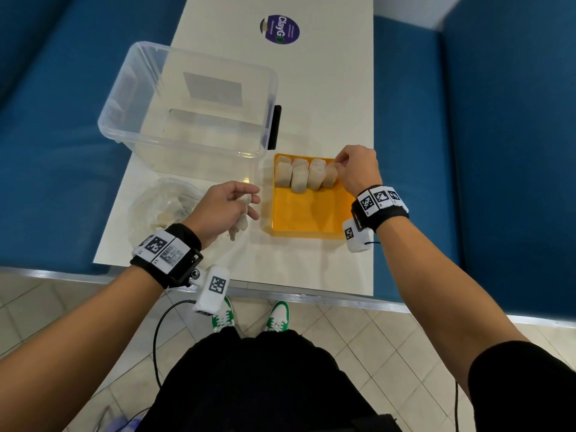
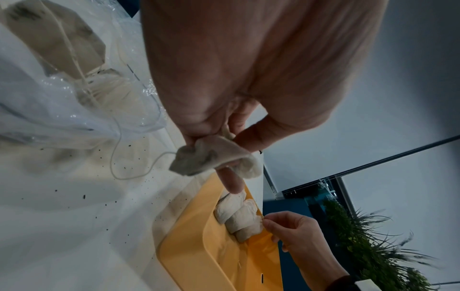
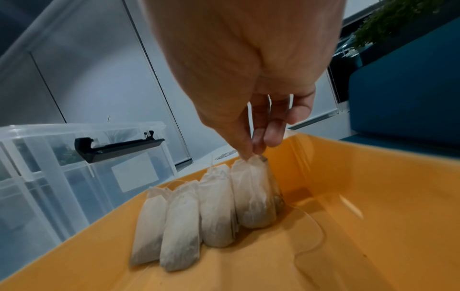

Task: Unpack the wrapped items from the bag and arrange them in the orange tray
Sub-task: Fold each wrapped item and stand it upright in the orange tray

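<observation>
**Entry: tray row part-filled, risks at both hands**

White surface [image 1: 311, 88] between blue seating.

Head view: orange tray [image 1: 307, 213] holds a row of wrapped items along its far end. Right hand [image 1: 358, 169] pinches the top of the rightmost wrapped item [image 1: 330, 176]. Left hand [image 1: 224, 210] holds a crumpled wrapped item [image 1: 241, 224] just beside the tray. Clear bag [image 1: 162, 204] lies at the left, more items inside. Empty clear box [image 1: 187, 101] behind.

Left wrist view: a loose string [image 2: 117, 157] trails from the held item toward the bag; dark specks on the surface. Risk: string snagging and dragging the bag; thin paper tearing, spilling more.

Right wrist view: four items [image 3: 206, 212] lean together. Risk: on release the end one may topple into the tray's bare half, or a nudge may tip the row.
</observation>
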The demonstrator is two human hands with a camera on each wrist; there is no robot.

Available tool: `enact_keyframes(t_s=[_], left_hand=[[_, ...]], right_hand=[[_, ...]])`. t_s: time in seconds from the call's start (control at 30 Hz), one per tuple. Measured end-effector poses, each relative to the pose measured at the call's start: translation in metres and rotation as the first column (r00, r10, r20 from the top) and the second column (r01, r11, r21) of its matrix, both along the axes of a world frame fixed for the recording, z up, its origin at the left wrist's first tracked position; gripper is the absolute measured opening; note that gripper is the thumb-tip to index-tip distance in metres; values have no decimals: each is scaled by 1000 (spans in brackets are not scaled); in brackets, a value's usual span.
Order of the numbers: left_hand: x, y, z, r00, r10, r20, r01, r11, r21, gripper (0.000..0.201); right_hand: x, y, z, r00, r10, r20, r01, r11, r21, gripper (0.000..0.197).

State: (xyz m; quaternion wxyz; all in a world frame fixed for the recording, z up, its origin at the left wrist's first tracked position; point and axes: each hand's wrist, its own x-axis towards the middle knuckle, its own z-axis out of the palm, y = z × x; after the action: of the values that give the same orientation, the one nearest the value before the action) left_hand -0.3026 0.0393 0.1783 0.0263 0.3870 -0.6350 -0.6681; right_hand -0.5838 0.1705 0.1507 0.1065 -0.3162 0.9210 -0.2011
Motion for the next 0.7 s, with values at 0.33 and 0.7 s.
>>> enact_keyframes(t_s=[0.33,0.7], left_hand=[[-5,4,7,993,-42,-115,56,991,121,35],[-11,7,12,992,117,-44,-107,977,185,39]], right_hand=[[36,-6,37,991,110,-72,-128,924,-361,5],[108,-13,65,750,639,168,-589,762,-269,37]])
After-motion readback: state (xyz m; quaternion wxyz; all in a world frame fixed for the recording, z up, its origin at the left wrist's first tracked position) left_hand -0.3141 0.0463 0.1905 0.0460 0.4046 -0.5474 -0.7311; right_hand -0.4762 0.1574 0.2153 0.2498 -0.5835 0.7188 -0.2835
